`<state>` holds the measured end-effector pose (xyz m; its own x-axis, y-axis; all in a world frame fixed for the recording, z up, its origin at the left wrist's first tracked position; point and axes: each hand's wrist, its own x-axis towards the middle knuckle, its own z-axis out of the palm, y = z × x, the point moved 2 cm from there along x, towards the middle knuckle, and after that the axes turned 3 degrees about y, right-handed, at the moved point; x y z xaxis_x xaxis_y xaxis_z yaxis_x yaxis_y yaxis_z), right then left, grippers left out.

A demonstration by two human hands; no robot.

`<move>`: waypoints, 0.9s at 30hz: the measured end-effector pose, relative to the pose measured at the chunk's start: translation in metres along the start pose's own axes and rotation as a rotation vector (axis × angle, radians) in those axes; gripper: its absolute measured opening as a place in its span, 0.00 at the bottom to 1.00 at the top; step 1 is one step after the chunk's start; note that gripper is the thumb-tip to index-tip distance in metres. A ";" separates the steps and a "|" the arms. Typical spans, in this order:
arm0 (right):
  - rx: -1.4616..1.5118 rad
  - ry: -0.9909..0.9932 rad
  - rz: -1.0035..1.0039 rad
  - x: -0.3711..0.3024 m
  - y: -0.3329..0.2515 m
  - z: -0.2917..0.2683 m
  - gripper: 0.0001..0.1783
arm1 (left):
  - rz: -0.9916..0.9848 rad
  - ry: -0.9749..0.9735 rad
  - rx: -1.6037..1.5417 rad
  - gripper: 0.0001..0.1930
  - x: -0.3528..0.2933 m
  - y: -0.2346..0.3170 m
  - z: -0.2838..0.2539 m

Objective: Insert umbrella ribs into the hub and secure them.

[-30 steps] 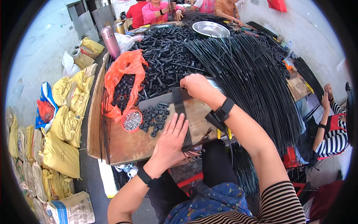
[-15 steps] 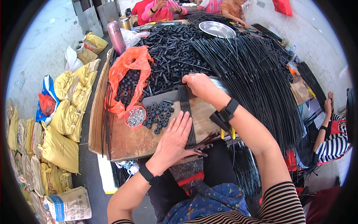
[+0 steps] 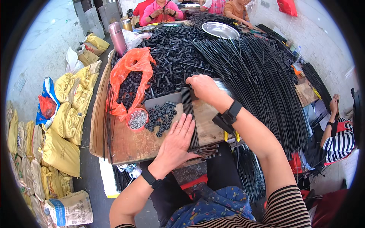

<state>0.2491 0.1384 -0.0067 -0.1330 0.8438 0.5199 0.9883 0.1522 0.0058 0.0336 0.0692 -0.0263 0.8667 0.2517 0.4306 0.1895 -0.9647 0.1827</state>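
1. The left hand [image 3: 178,142] is lying flat with its fingers spread and released, pressing the near end of a row of thin black rods [image 3: 189,114] onto the wooden table [image 3: 129,144], close to its near edge.
2. The right hand [image 3: 203,86] is curling its fingers down over the far end of the same row, gripping it.
3. A small pile of black plastic caps [image 3: 161,116] is sitting just left of the rods.
4. A red bowl of metal bits [image 3: 137,119] is standing beside the caps, below an orange bag [image 3: 131,72].
5. A big heap of long black rods [image 3: 258,76] is covering the table's right side.
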 end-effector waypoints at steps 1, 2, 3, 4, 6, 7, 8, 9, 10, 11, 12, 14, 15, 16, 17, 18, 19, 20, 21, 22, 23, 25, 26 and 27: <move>0.050 0.073 -0.045 0.002 -0.003 -0.002 0.08 | 0.002 -0.001 -0.004 0.53 0.001 -0.001 -0.001; 0.047 0.075 -0.047 0.002 -0.003 -0.004 0.08 | 0.003 0.002 -0.003 0.53 0.001 -0.001 -0.001; 0.055 0.084 -0.005 -0.001 -0.001 -0.008 0.07 | -0.004 -0.006 -0.009 0.53 0.000 -0.001 0.000; 0.056 0.091 0.044 -0.005 0.002 -0.014 0.07 | -0.004 -0.015 -0.021 0.52 0.002 0.001 0.002; -0.004 0.048 0.099 -0.003 0.017 -0.021 0.06 | -0.031 -0.006 -0.057 0.52 0.004 0.002 -0.002; -0.060 0.006 0.152 -0.002 0.029 -0.027 0.05 | -0.050 -0.004 -0.063 0.50 0.004 0.003 -0.003; -0.076 0.004 0.171 -0.002 0.035 -0.032 0.05 | -0.054 -0.019 -0.057 0.49 0.002 0.001 -0.004; -0.087 -0.049 0.239 -0.002 0.043 -0.036 0.04 | -0.045 -0.027 -0.052 0.48 0.000 -0.001 -0.001; -0.090 -0.097 0.298 -0.002 0.047 -0.039 0.04 | -0.042 -0.034 -0.037 0.48 -0.001 -0.002 0.001; -0.111 -0.151 0.320 -0.003 0.048 -0.048 0.04 | -0.028 -0.034 -0.039 0.48 0.000 -0.002 0.003; -0.119 -0.145 0.329 -0.007 0.054 -0.049 0.04 | -0.042 -0.011 -0.054 0.47 0.002 -0.001 0.003; -0.196 -0.229 0.272 -0.018 0.062 -0.047 0.06 | -0.050 0.012 -0.078 0.46 0.006 0.001 0.005; -0.299 -0.289 0.221 -0.022 0.065 -0.046 0.06 | -0.047 0.007 -0.060 0.45 0.008 0.002 0.005; -0.308 -0.283 0.222 -0.022 0.065 -0.047 0.06 | -0.047 0.007 -0.036 0.44 0.012 0.003 0.003; -0.350 -0.322 0.241 -0.022 0.064 -0.047 0.06 | -0.040 0.017 -0.035 0.44 0.012 0.003 0.003; -0.395 -0.360 0.262 -0.022 0.062 -0.046 0.06 | -0.039 0.014 -0.049 0.44 0.008 0.003 0.003; -0.404 -0.370 0.235 -0.019 0.053 -0.047 0.06 | -0.039 0.020 -0.060 0.45 0.006 0.002 0.003; -0.406 -0.411 0.211 -0.016 0.045 -0.050 0.06 | -0.030 0.052 -0.062 0.45 0.001 0.001 0.003; -0.411 -0.376 0.185 -0.017 0.046 -0.046 0.06 | -0.035 0.026 -0.068 0.46 0.002 0.002 0.001; -0.397 -0.388 0.179 -0.018 0.046 -0.039 0.06 | -0.051 -0.006 -0.071 0.47 0.000 0.002 0.000; -0.403 -0.356 0.156 -0.020 0.042 -0.040 0.06 | -0.055 -0.009 -0.079 0.47 -0.003 0.003 -0.001; -0.416 -0.360 0.136 -0.025 0.041 -0.041 0.06 | -0.034 0.006 -0.074 0.47 -0.004 0.005 0.000; -0.399 -0.353 0.124 -0.028 0.044 -0.041 0.05 | -0.030 -0.001 -0.069 0.47 -0.003 0.006 0.001; -0.407 -0.357 0.141 -0.030 0.049 -0.041 0.05 | -0.012 -0.004 -0.052 0.47 0.001 0.006 0.003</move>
<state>0.3046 0.0990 0.0128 0.0557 0.9743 0.2184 0.9379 -0.1261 0.3232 0.0372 0.0633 -0.0271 0.8663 0.2632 0.4246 0.1762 -0.9563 0.2334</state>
